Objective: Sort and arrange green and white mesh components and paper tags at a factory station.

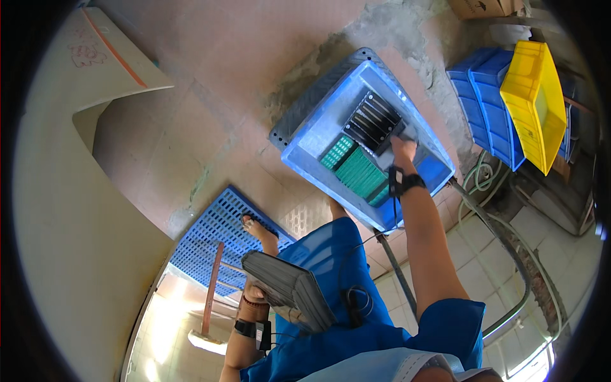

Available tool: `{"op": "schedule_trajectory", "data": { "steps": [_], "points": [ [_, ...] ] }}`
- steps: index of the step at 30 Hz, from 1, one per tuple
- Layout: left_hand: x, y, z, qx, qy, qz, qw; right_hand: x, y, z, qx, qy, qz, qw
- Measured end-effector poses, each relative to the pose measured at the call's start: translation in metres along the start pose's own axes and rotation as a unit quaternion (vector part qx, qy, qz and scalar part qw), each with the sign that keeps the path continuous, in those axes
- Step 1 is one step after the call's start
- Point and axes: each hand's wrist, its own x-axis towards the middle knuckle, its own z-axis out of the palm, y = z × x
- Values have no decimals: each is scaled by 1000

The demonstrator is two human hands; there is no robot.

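In my left hand [254,294], close to my body, is a thick stack of flat dark grey plates [289,283], held from its left side with the fingers partly under it. My right hand [404,149] reaches into a blue plastic crate [318,175]. Its fingers are closed at the right end of a row of black slotted plates [369,121]; the fingertips are partly hidden. Beside these, nearer to me, green plates [361,172] stand packed in a row in the same crate. Each wrist wears a black strap with a small device.
A dark grey plastic piece [280,135] lies beneath the crate. Blue crates [480,105] and a yellow crate [519,83] are stacked at the right, near a hose [474,181] and metal tubes [509,254]. At left are a blue slatted pallet [210,235] and a large pale panel [70,210].
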Motion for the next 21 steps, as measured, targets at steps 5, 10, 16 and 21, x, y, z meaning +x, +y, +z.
{"op": "schedule_trajectory", "data": {
  "steps": [5,10,16,21],
  "points": [
    [15,1,0,-10,-27,3,1000,20,79,-15,47,48,26,997],
    [34,19,49,-11,-87,46,995,-12,70,-29,83,127,57,987],
    [29,14,69,26,-88,33,995,-11,78,-53,63,135,38,988],
    [35,6,108,36,-113,13,993,-47,94,-80,185,126,15,974]
  ]
}}
